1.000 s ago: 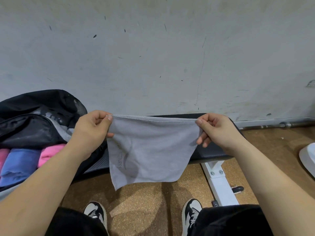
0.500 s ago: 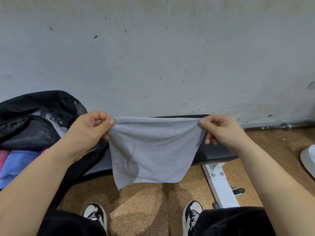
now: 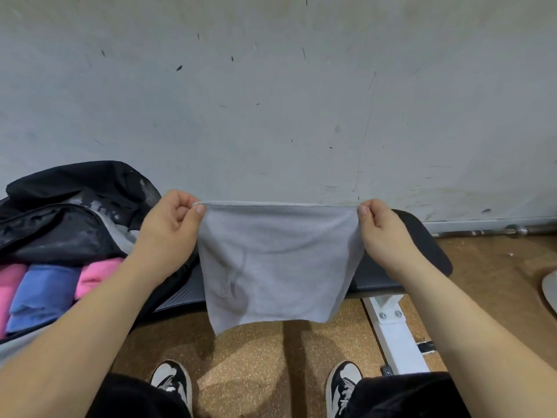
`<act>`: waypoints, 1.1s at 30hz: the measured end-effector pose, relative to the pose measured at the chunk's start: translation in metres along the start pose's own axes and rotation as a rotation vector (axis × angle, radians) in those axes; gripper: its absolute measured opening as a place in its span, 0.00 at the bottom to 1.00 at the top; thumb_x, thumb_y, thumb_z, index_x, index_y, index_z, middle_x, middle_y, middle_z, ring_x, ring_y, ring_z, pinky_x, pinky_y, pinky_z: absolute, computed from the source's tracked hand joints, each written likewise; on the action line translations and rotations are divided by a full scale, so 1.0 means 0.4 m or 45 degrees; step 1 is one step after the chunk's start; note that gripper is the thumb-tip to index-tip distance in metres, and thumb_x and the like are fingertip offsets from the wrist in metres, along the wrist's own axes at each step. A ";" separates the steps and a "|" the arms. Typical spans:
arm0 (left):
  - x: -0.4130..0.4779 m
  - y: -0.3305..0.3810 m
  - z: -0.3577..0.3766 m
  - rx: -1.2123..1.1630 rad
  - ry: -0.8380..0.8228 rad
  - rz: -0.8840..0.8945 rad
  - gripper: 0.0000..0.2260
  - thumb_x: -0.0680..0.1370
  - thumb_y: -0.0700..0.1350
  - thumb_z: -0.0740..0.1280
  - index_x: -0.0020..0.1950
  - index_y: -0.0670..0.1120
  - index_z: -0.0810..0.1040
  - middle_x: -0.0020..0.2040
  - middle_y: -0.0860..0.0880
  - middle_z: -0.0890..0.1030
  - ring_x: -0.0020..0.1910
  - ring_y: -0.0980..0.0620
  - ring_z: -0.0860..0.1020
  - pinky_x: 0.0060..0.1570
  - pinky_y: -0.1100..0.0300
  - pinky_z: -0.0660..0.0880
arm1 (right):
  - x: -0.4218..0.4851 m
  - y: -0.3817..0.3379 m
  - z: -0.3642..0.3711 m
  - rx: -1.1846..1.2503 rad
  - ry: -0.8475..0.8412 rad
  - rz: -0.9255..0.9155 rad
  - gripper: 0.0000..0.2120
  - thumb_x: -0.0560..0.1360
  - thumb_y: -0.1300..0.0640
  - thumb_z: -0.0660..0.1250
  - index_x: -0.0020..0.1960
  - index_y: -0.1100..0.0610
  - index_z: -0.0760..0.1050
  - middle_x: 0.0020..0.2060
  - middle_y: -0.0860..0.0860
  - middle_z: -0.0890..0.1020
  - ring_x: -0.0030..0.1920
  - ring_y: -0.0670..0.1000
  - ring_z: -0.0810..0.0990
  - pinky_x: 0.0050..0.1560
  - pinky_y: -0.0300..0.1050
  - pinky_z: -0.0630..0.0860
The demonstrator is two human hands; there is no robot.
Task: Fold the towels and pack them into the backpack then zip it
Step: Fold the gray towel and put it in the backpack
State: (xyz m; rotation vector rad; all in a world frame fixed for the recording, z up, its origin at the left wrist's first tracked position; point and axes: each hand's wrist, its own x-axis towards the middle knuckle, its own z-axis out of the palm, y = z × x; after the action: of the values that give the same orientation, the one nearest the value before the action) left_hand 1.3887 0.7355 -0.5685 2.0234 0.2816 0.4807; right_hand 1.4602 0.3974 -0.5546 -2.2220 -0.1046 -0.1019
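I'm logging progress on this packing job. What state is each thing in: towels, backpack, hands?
Grey towel: held up by its top corners, hanging, not yet packed.
Left hand: pinches the towel's top left corner.
Right hand: pinches the top right corner.
Backpack: unzipped, open, lying on the bench.
Blue towel: folded, packed in the backpack.
Pink towels: folded, packed either side of the blue one.

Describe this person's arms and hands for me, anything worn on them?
No gloves, rings or watch on the left hand or right hand. The left forearm and right forearm are uncovered, with no sleeve in view. Thumbnails look short and unpainted.
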 end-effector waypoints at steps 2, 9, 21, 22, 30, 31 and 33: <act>-0.002 0.021 -0.006 0.024 0.049 0.059 0.05 0.84 0.47 0.65 0.52 0.46 0.75 0.35 0.41 0.75 0.32 0.51 0.71 0.36 0.54 0.70 | 0.003 -0.015 -0.001 0.023 0.063 0.003 0.12 0.87 0.52 0.55 0.51 0.56 0.73 0.38 0.50 0.75 0.39 0.48 0.73 0.37 0.45 0.68; 0.019 -0.009 0.003 0.126 -0.009 -0.082 0.06 0.84 0.48 0.66 0.51 0.47 0.77 0.34 0.45 0.73 0.33 0.51 0.70 0.36 0.55 0.71 | 0.019 -0.006 0.022 0.035 -0.037 0.136 0.11 0.85 0.54 0.58 0.49 0.57 0.76 0.43 0.52 0.79 0.41 0.49 0.74 0.41 0.46 0.73; 0.022 0.015 0.074 -0.225 -0.013 -0.432 0.07 0.83 0.46 0.68 0.51 0.42 0.78 0.41 0.43 0.79 0.41 0.46 0.80 0.33 0.48 0.85 | 0.025 -0.082 0.108 0.527 -0.091 0.311 0.14 0.81 0.56 0.69 0.39 0.61 0.72 0.32 0.56 0.70 0.32 0.52 0.74 0.33 0.51 0.84; 0.005 0.031 0.086 -0.290 -0.041 -0.443 0.06 0.82 0.45 0.69 0.51 0.42 0.78 0.43 0.41 0.81 0.41 0.45 0.81 0.32 0.49 0.85 | 0.013 -0.100 0.121 0.598 -0.139 0.308 0.15 0.81 0.57 0.69 0.39 0.63 0.73 0.31 0.56 0.71 0.30 0.51 0.76 0.33 0.51 0.83; -0.086 0.108 0.161 -0.396 -0.179 -0.301 0.04 0.81 0.43 0.72 0.48 0.45 0.86 0.40 0.46 0.87 0.39 0.48 0.87 0.40 0.48 0.86 | -0.071 -0.174 0.220 0.719 -0.355 0.184 0.07 0.78 0.57 0.75 0.48 0.61 0.86 0.38 0.61 0.87 0.39 0.62 0.88 0.44 0.53 0.86; -0.084 0.109 0.162 -0.406 -0.168 -0.313 0.04 0.81 0.42 0.72 0.48 0.46 0.86 0.40 0.47 0.88 0.39 0.49 0.87 0.41 0.48 0.86 | -0.066 -0.174 0.218 0.741 -0.341 0.214 0.07 0.76 0.58 0.77 0.49 0.62 0.85 0.37 0.61 0.87 0.38 0.58 0.87 0.43 0.51 0.86; -0.079 0.109 0.159 -0.432 -0.158 -0.335 0.05 0.82 0.41 0.71 0.50 0.47 0.87 0.42 0.48 0.88 0.43 0.48 0.88 0.43 0.48 0.87 | -0.058 -0.172 0.211 0.754 -0.322 0.255 0.09 0.74 0.59 0.78 0.49 0.64 0.84 0.38 0.62 0.87 0.37 0.55 0.86 0.42 0.49 0.85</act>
State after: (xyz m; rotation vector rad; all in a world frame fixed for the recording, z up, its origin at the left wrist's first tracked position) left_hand 1.3890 0.6522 -0.5640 1.6482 0.3589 0.2193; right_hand 1.4326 0.5053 -0.5543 -1.6324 -0.0417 0.2879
